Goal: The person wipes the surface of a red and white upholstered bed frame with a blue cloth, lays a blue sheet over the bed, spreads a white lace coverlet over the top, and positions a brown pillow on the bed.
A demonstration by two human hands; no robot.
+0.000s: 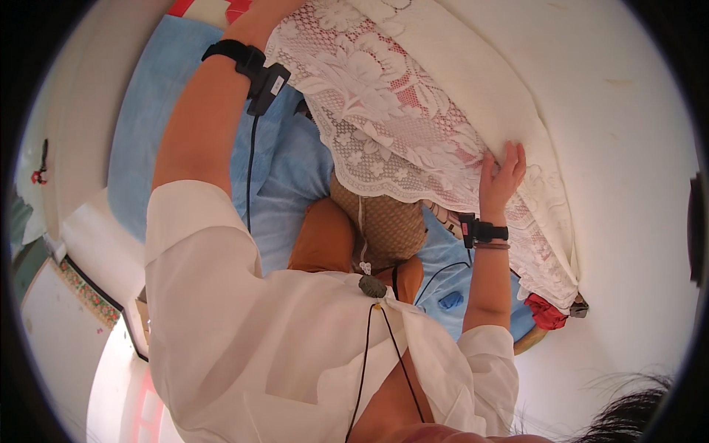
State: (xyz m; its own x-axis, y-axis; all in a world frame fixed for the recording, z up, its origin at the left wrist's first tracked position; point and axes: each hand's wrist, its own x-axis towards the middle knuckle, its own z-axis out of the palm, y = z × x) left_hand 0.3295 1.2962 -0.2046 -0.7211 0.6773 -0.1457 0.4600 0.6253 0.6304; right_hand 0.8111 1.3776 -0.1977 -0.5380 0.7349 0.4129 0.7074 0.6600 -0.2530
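Only the heel of my left hand [279, 10] shows at the top edge, beside a white floral lace cloth [382, 72]; its fingers are out of frame. My right hand [504, 174] lies flat with fingers extended on the lace cloth's cream border [515, 105], holding nothing. Red material shows through the lace, which drapes diagonally from the top towards the right. Below its scalloped hem, a brown patterned fabric bundle [382, 227], perhaps a cushion, sits between my brown-trousered knees [324, 238]. A white cord hangs down its front.
Blue bedding [282, 166] spreads beneath me, with a small blue item [451, 300] on it. Crumpled red cloth [545, 313] sits at the right corner by a pale wall [626, 221]. Cables trail from both wrist devices [268, 88]. A floral-trimmed white surface [66, 299] stands at left.
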